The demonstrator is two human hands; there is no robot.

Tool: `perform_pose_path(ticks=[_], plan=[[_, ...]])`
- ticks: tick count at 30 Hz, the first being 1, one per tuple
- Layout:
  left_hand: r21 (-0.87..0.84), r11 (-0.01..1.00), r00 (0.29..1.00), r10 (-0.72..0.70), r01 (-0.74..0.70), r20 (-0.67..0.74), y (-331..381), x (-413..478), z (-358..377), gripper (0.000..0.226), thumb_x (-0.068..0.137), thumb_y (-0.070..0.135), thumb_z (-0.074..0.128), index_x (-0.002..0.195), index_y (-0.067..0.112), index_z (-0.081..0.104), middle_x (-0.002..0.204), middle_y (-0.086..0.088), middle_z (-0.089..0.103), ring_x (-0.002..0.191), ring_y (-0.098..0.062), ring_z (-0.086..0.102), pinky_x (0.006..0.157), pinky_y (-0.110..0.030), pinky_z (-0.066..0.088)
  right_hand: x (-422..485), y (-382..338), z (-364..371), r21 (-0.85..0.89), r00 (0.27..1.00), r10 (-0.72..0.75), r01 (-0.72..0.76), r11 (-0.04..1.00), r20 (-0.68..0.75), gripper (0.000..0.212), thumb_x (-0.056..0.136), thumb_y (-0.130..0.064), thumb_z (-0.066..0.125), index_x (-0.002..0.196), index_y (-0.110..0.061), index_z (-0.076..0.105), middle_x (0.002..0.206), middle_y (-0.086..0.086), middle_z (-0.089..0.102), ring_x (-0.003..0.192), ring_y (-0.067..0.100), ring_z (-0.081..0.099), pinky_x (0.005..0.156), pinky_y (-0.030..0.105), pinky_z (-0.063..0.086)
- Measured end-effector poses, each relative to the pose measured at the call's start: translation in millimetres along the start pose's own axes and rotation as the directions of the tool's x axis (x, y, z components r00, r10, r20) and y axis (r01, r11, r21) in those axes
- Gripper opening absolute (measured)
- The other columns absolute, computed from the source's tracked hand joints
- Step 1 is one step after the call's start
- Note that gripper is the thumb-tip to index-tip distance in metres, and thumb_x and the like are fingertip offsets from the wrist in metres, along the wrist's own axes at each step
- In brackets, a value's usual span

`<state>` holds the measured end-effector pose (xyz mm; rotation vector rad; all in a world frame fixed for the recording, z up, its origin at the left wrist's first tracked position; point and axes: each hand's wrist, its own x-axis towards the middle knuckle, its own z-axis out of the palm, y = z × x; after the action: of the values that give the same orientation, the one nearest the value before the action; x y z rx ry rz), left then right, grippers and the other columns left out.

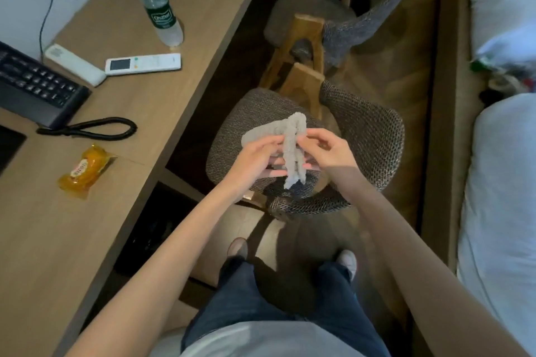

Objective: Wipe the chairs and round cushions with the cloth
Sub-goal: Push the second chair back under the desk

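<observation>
two chairs (pixel 232 130) (pixel 304 9), two remotes (pixel 143 64) (pixel 74 64), one cloth (pixel 293 136), one bottle (pixel 156 0), one packet (pixel 85 172).

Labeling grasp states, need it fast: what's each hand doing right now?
Left hand: holding the cloth, thumb on top.
Right hand: pinching the same cloth.

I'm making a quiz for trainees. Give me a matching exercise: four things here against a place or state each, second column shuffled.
1. cloth
2. water bottle
3. snack packet
4. remote control

A. upright on the desk
B. orange, near the coiled phone cord
C. held by left hand and right hand over the chair
D. white, lying flat, screen up

Pairs: 1-C, 2-A, 3-B, 4-D
</observation>
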<state>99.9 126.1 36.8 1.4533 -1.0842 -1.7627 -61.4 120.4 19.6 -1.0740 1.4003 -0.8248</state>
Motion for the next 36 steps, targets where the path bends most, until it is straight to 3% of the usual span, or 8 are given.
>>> perform_pose_path(ticks=[6, 9, 12, 16, 22, 25, 32, 36], plan=[[0.074, 0.995, 0.997, 0.073, -0.072, -0.018, 14.0, 25.8, 118.8, 0.051, 0.090, -0.014, 0.038, 0.123, 0.020, 0.057, 0.099, 0.010, 0.066, 0.079, 0.006, 0.067, 0.066, -0.011, 0.051, 13.3, 12.7, -119.1, -0.210, 0.989, -0.148, 0.140, 0.967, -0.021, 0.032, 0.076, -0.040, 0.075, 0.102, -0.023, 0.069, 0.099, 0.004, 0.071, 0.089, 0.021, 0.069, 0.083, 0.047, 0.057], [0.079, 0.993, 0.992, 0.092, -0.085, -0.086, 18.2, 40.6, 173.2, 0.044, 0.091, -0.013, 0.041, 0.125, 0.007, 0.060, 0.113, -0.003, 0.066, 0.088, -0.001, 0.066, 0.073, -0.014, 0.054, 17.7, 15.7, -179.1, -0.269, 0.975, -0.224, 0.214, 0.939, -0.005, 0.015, 0.088, -0.020, 0.070, 0.103, -0.020, 0.067, 0.107, 0.009, 0.064, 0.086, 0.013, 0.065, 0.085, 0.038, 0.056], [0.175, 0.975, 0.981, 0.156, -0.134, -0.118, 18.5, 55.3, 210.4, 0.040, 0.096, -0.004, 0.041, 0.123, 0.014, 0.064, 0.114, 0.002, 0.067, 0.106, -0.006, 0.061, 0.090, -0.020, 0.049, 26.1, 17.1, -225.9, -0.347, 0.965, -0.262, 0.244, 0.906, -0.005, 0.013, 0.092, -0.018, 0.064, 0.105, -0.015, 0.066, 0.107, 0.005, 0.065, 0.090, 0.009, 0.061, 0.086, 0.031, 0.051], [0.281, 0.943, 0.955, 0.237, -0.181, -0.177, 18.3, 76.8, 233.6, 0.030, 0.099, 0.007, 0.044, 0.121, 0.019, 0.061, 0.106, 0.006, 0.066, 0.096, 0.002, 0.061, 0.082, -0.012, 0.045, 48.3, 2.8, -269.7, -0.368, 0.954, -0.296, 0.258, 0.893, -0.050, 0.011, 0.101, -0.018, 0.045, 0.111, -0.018, 0.050, 0.096, -0.013, 0.056, 0.084, 0.003, 0.058, 0.078, 0.024, 0.050], [0.334, 0.939, 0.928, 0.192, -0.080, -0.320, 12.9, 121.3, 238.3, 0.030, 0.100, 0.012, 0.044, 0.121, 0.028, 0.056, 0.106, 0.014, 0.062, 0.095, -0.029, 0.063, 0.084, -0.044, 0.049, 114.9, -25.4, -311.3, -0.486, 0.924, -0.381, 0.344, 0.803, 0.025, 0.013, 0.104, -0.016, 0.031, 0.112, -0.023, 0.038, 0.092, -0.010, 0.053, 0.085, 0.016, 0.059, 0.079, 0.037, 0.049], [0.330, 0.944, 0.918, 0.147, -0.019, -0.368, 16.5, 156.6, 240.8, 0.031, 0.100, 0.010, 0.044, 0.125, 0.025, 0.055, 0.115, 0.005, 0.061, 0.102, -0.028, 0.062, 0.087, -0.042, 0.048, 152.9, -35.6, -322.5, -0.554, 0.929, -0.356, 0.349, 0.755, 0.101, 0.013, 0.102, -0.015, 0.036, 0.108, -0.018, 0.048, 0.086, -0.005, 0.057, 0.079, 0.012, 0.057, 0.076, 0.036, 0.046], [0.410, 0.902, 0.899, 0.061, 0.136, -0.434, 15.2, 209.8, 249.3, 0.037, 0.100, 0.013, 0.044, 0.136, 0.019, 0.048, 0.133, -0.002, 0.054, 0.115, -0.016, 0.053, 0.093, -0.023, 0.039, 217.5, -44.1, -322.9, -0.806, 0.891, -0.300, 0.441, 0.395, 0.340, 0.027, 0.096, -0.039, 0.040, 0.084, -0.025, 0.059, 0.080, -0.001, 0.065, 0.079, 0.021, 0.061, 0.070, 0.032, 0.046], [0.419, 0.876, 0.858, 0.012, 0.238, -0.513, 0.4, 211.5, 254.9, 0.039, 0.099, 0.014, 0.046, 0.137, 0.019, 0.047, 0.135, -0.005, 0.052, 0.118, -0.018, 0.054, 0.099, -0.028, 0.042, 242.1, -41.8, -302.7, -0.797, 0.806, -0.150, 0.590, 0.131, 0.573, 0.047, 0.092, -0.068, 0.034, 0.105, -0.031, 0.060, 0.091, -0.004, 0.067, 0.085, 0.017, 0.062, 0.070, 0.027, 0.044]])
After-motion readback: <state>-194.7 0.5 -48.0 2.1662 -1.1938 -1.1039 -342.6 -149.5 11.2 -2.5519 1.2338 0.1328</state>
